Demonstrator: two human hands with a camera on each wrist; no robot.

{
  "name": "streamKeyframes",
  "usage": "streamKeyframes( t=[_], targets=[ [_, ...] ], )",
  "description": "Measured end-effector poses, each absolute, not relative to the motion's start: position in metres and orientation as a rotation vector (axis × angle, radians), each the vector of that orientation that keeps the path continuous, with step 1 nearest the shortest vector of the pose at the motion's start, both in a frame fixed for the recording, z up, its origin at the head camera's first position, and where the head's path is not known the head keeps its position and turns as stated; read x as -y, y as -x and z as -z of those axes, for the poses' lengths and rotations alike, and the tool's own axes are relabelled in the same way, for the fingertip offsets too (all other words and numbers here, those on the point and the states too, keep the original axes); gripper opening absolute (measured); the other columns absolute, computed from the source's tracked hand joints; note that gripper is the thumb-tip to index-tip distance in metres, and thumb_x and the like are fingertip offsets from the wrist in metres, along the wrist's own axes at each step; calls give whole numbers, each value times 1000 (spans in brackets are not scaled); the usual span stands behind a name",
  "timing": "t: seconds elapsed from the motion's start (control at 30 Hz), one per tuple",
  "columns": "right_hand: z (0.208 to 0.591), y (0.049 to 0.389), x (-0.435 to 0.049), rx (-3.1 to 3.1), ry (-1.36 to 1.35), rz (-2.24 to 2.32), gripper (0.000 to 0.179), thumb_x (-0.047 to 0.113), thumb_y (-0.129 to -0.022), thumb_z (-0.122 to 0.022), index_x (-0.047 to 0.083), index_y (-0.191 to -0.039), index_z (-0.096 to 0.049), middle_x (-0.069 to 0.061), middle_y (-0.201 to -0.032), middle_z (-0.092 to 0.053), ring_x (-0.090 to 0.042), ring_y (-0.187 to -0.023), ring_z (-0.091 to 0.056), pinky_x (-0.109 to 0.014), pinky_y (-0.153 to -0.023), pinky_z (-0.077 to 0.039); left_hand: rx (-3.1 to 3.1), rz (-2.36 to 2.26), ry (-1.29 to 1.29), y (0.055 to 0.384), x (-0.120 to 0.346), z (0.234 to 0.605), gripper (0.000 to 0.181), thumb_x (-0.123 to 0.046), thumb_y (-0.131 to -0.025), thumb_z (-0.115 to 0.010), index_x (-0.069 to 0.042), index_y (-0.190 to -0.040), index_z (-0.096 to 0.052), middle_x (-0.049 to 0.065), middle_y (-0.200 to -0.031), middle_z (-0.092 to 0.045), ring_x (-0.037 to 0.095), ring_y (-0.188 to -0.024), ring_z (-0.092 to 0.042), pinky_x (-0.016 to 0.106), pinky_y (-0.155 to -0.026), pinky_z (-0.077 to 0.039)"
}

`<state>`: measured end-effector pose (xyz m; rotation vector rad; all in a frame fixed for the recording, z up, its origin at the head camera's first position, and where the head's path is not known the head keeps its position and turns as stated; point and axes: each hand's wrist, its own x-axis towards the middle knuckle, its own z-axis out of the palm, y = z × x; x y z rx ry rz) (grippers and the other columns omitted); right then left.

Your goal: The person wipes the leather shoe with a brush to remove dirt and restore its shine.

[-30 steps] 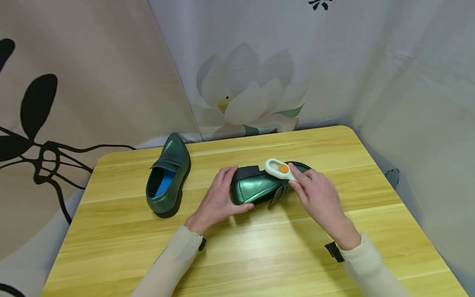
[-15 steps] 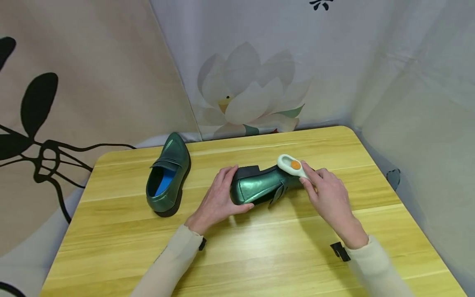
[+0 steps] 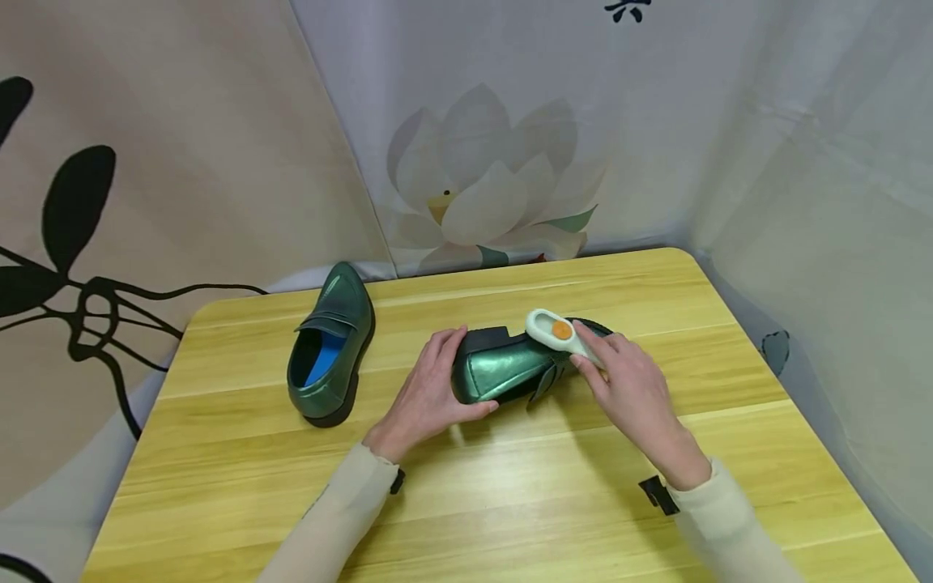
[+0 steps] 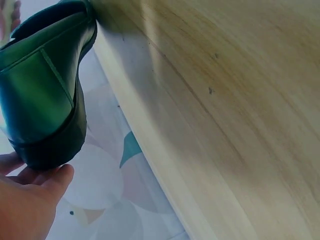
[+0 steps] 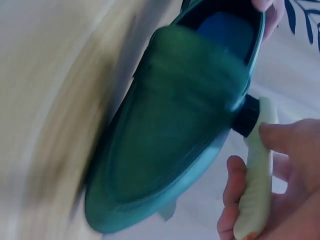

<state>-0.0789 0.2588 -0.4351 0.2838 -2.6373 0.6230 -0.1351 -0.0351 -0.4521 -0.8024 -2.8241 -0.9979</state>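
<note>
A shiny green loafer (image 3: 503, 368) lies on its side, its black heel facing away from me. My left hand (image 3: 428, 397) grips it round the heel end; the left wrist view shows fingers under the back of the heel (image 4: 55, 147). My right hand (image 3: 632, 397) holds a white shoe brush (image 3: 543, 328) with an orange spot on it. In the right wrist view its short dark bristles (image 5: 246, 116) touch the side of the loafer, near the opening. The toe is partly hidden behind my right hand.
A matching green loafer (image 3: 342, 304) with a blue insole stands upright to the left, toe pointing away. Both shoes are on a light wooden table (image 3: 474, 510). Behind the table's far edge hangs a pale curtain (image 3: 641, 146) with a printed flower.
The brush in my right hand slid right toward the toe, then came back left to the middle of the shoe. My left hand and the gripped loafer stayed put.
</note>
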Motion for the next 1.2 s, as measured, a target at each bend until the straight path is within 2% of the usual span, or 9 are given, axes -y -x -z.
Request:
streamKeyframes(
  t=[0.1, 0.17, 0.33, 0.5, 0.73, 1.2],
  targets=[
    [437, 78, -272, 2679, -149, -709, 49, 22, -100, -71, 10, -146, -60, -14, -94, -65, -20, -62, -45, -34, -51, -36, 2828, 1012, 792, 135, 36, 452, 116, -53, -70, -93, -7, -160, -35, 16, -151, -42, 32, -133, -47, 53, -107, -47],
    [439, 77, -281, 2705, -58, -770, 47, 24, -102, -69, 7, -145, -60, -17, -99, -66, -23, -64, -50, -35, -52, -37, 2833, 1018, 785, 134, 36, 453, 117, -52, -70, -93, -7, -161, -34, 16, -152, -41, 33, -134, -46, 53, -108, -46],
    [443, 75, -290, 2757, 80, -900, 46, 32, -106, -62, -1, -137, -60, -21, -113, -68, -29, -80, -60, -40, -62, -43, 2844, 1015, 775, 134, 37, 453, 118, -51, -70, -93, -8, -162, -32, 16, -152, -41, 33, -135, -46, 53, -109, -45],
    [444, 78, -273, 2747, 44, -995, 47, 32, -106, -60, -5, -134, -55, -21, -109, -67, -30, -81, -59, -41, -66, -45, 2841, 1003, 770, 134, 37, 454, 119, -52, -70, -93, -8, -162, -32, 16, -152, -41, 33, -135, -46, 52, -109, -46],
    [440, 79, -251, 2731, -29, -1042, 45, 28, -107, -60, -6, -135, -49, -20, -104, -64, -29, -78, -58, -41, -63, -46, 2833, 1013, 777, 132, 36, 458, 119, -52, -69, -93, -9, -162, -32, 16, -151, -41, 33, -134, -46, 52, -108, -46],
    [460, 66, -314, 2857, 255, -1240, 63, 39, -111, -46, -13, -145, -36, -30, -118, -60, -25, -73, -54, -34, -59, -44, 2832, 1018, 782, 131, 36, 458, 119, -48, -68, -96, -7, -161, -33, 17, -151, -42, 34, -135, -46, 53, -108, -46]
  ],
)
